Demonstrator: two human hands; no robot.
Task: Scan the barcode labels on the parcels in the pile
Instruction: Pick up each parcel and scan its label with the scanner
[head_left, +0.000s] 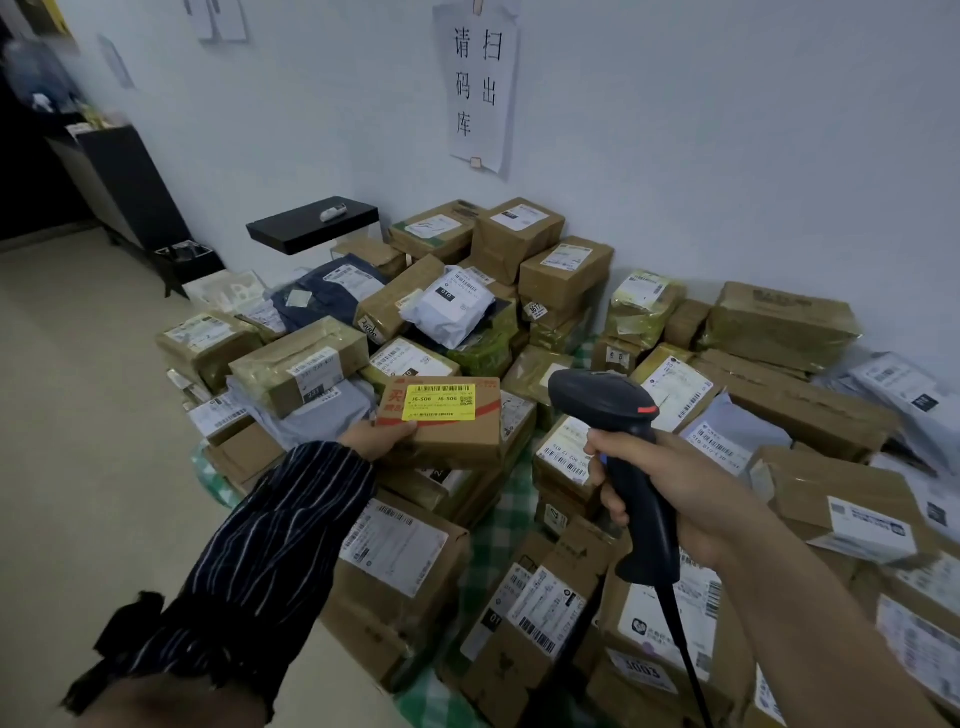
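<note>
Holding one parcel up for the read. L hand pinches a small brown box by its near-left corner, thumb on top and fingers under, with the box lifted just above the pile. Its yellow label faces up toward the cam. R hand is wrapped round the handle of a black scanner, forefinger near the trigger. Hands are apart. Scanner head sits just right of the box, nose turned roughly toward it; can't tell if the beam is on the label.

Risks (judgement):
- One-corner pinch: box could tilt or drop, so label angle changes and read is missed.
- Many barcodes face up around and below the box, e.g. white label near the scanner head. A low or wide aim may log the wrong parcel.
- Cable trails over boxes by the R forearm and could snag or nudge a stack.
- No visible split btw done and not-done parcels, so double scans or skips are likely.

Around: pile of taped cartons and poly mailers, incl. a white mailer, lies on a green checked cloth against the wall. Black shelf behind, paper notice above. Lower boxes are buried, with many of their labels hidden, and will need lifting out.
</note>
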